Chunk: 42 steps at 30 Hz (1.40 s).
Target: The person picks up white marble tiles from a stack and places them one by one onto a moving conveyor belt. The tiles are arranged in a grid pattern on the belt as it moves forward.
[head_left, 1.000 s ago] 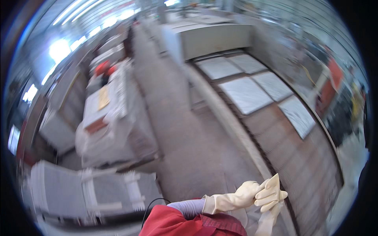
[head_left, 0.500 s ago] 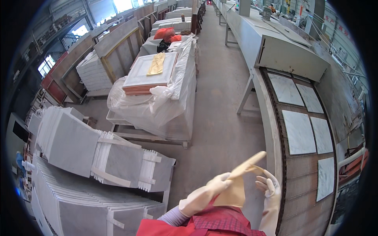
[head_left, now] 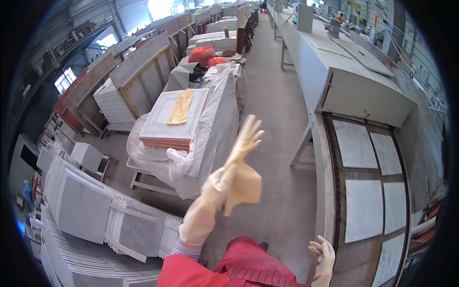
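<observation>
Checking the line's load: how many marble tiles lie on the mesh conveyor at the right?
5 at least: a far pair side by side, a middle pair, and one nearest, cut by the picture's rim. More may lie beyond view.

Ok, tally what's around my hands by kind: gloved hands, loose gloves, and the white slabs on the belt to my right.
Gloved hands: 2, the left hand raised, the right hand low with fingers spread.
Loose cream glove: 1, held up by the left hand.
White marble slabs on the conveyor belt: 5 in view.
Total: 8.
</observation>
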Tool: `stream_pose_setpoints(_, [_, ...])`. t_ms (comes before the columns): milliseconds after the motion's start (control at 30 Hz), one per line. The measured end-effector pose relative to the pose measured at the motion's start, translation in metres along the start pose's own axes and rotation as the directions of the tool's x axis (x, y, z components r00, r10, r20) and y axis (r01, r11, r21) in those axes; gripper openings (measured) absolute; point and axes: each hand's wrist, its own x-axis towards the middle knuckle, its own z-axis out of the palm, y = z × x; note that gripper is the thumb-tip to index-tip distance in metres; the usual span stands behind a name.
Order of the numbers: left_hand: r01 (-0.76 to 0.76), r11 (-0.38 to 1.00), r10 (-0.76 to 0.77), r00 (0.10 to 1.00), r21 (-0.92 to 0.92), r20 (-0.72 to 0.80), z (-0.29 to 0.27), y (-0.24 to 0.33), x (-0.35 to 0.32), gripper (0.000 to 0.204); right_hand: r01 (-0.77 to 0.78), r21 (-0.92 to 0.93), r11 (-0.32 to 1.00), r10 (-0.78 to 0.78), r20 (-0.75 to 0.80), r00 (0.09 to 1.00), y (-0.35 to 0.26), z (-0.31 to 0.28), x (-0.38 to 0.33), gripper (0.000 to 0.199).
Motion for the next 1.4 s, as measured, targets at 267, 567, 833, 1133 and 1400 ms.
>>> stream_pose_setpoints(267, [-0.018, 0.995, 0.053, 0.936, 0.103, -0.347, -0.130, 0.037, 0.144, 0.066, 0.041, -0.111, 0.993, -0.033, 0.070, 0.997, -0.047, 0.093, 0.075, 0.035])
stream_pose_setpoints(567, [-0.264, 0.904, 0.338, 0.923, 0.337, -0.184, -0.245, 0.037, 0.344, 0.061, 0.005, -0.138, 0.990, 0.000, 0.039, 0.999, -0.062, 0.187, 0.127, 0.035])
stream_pose_setpoints(833, [0.338, 0.843, -0.010, 0.788, 0.419, -0.615, -0.330, -0.075, 0.403, 0.058, -0.024, -0.237, 0.971, 0.060, 0.145, 0.988, -0.066, 0.269, 0.124, 0.033])
stream_pose_setpoints(1133, [0.213, 0.857, 0.187, 0.720, 0.469, -0.669, -0.294, -0.066, 0.428, 0.049, -0.083, -0.211, 0.974, 0.095, 0.048, 0.994, -0.056, 0.275, 0.095, 0.032])
stream_pose_setpoints(1400, [-0.680, 0.648, 0.746, 0.658, 0.343, -0.104, -0.059, 0.058, 0.333, 0.019, -0.083, -0.221, 0.972, 0.081, -0.017, 0.997, -0.056, 0.223, 0.049, 0.033])
